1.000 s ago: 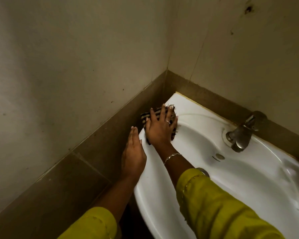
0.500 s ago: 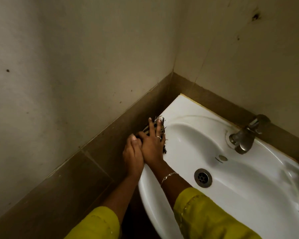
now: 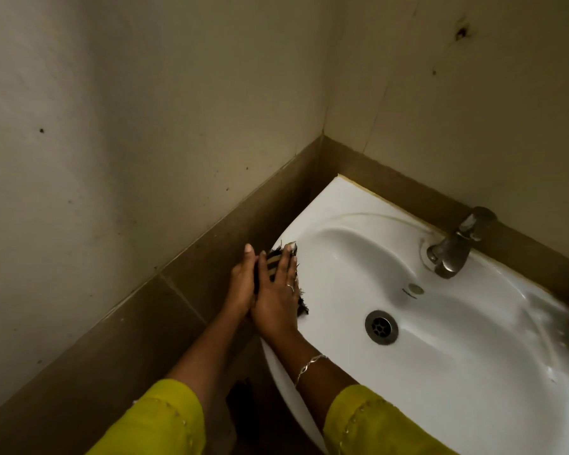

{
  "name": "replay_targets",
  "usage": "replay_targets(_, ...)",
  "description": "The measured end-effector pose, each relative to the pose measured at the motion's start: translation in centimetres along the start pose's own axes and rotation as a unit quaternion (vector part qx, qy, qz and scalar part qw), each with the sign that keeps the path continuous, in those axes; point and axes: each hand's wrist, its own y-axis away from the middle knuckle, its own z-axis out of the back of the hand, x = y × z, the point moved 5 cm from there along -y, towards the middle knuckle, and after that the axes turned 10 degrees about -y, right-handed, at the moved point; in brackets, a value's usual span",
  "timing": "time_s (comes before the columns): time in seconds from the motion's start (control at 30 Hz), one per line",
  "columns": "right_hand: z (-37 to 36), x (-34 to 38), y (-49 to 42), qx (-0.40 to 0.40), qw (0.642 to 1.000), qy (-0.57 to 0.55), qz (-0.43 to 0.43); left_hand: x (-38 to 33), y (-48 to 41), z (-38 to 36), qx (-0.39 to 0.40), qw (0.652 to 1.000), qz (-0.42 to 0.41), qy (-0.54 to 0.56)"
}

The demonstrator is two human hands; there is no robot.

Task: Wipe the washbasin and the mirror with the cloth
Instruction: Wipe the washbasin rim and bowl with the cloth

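Cloth (image 3: 272, 259), dark with pale stripes, lies on the left rim of the washbasin (image 3: 440, 372). From my feed I see the right hand (image 3: 276, 302) pressing it flat with straight fingers. The left hand (image 3: 241, 284) lies against the cloth's outer edge, fingers straight, gripping nothing. The tap (image 3: 454, 249) stands well apart.

On my feed two cream plaster walls meet in a corner seam (image 3: 324, 77) at twelve o'clock. The left wall (image 3: 128, 110) fills nine to eleven o'clock and is dotted with small dark specks (image 3: 41, 130), while the right wall (image 3: 506, 119), at one to two o'clock, carries a dark hole-like mark (image 3: 461, 33) and a thin slanting crack (image 3: 388, 77). A brown tile band (image 3: 211, 251) runs along the foot of both walls, from seven o'clock up to the corner and on towards three o'clock, and the light I get is dim and yellowish.
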Motion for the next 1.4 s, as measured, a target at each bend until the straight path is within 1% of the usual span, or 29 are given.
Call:
replay_targets(0.07,-0.3,0.0,1.1,0.008,1.000,-0.006,0.010,0.1,0.2,0.2,0.006,1.000,-0.001,-0.022)
replay_targets(0.17,-0.4,-0.1,2.8,0.016,1.000,-0.010,0.023,0.1,0.8,0.1,0.020,0.999,0.013,-0.022)
replay_targets(0.27,-0.7,-0.4,4.4,0.043,0.999,0.005,0.031,-0.2,1.5,-0.5,0.033,0.999,-0.003,-0.035)
replay_targets(0.4,-0.7,-1.0,6.7,0.079,0.995,0.034,0.050,-0.6,2.6,-1.0,0.004,0.992,-0.052,-0.114)
replay_targets(0.67,0.3,-2.9,11.8,0.116,0.984,0.076,0.108,1.2,4.0,-2.0,0.010,0.964,-0.051,-0.260)
replay_targets(0.77,0.6,-4.2,13.8,0.131,0.981,0.088,0.108,1.9,4.4,-2.1,-0.039,0.941,-0.050,-0.332)
replay_targets(0.87,1.3,-5.1,15.3,0.122,0.978,0.117,0.124,2.1,5.1,-2.5,-0.103,0.929,-0.041,-0.353)
replay_targets(0.93,1.7,-5.6,16.1,0.124,0.975,0.134,0.126,2.0,5.3,-2.7,-0.129,0.920,-0.039,-0.367)
replay_targets(1.03,2.6,-6.3,17.5,0.117,0.971,0.163,0.131,2.0,5.3,-2.8,-0.143,0.912,-0.044,-0.381)
replay_targets(1.13,3.9,-7.4,19.2,0.060,0.956,0.220,0.184,1.9,5.5,-2.8,-0.149,0.908,-0.056,-0.387)
replay_targets(1.2,4.6,-8.2,20.3,0.059,0.943,0.256,0.202,1.8,5.5,-2.8,-0.153,0.906,-0.064,-0.389)
replay_targets(1.4,6.8,-11.2,22.6,0.049,0.926,0.294,0.231,2.1,5.4,-2.6,-0.159,0.907,-0.095,-0.378)
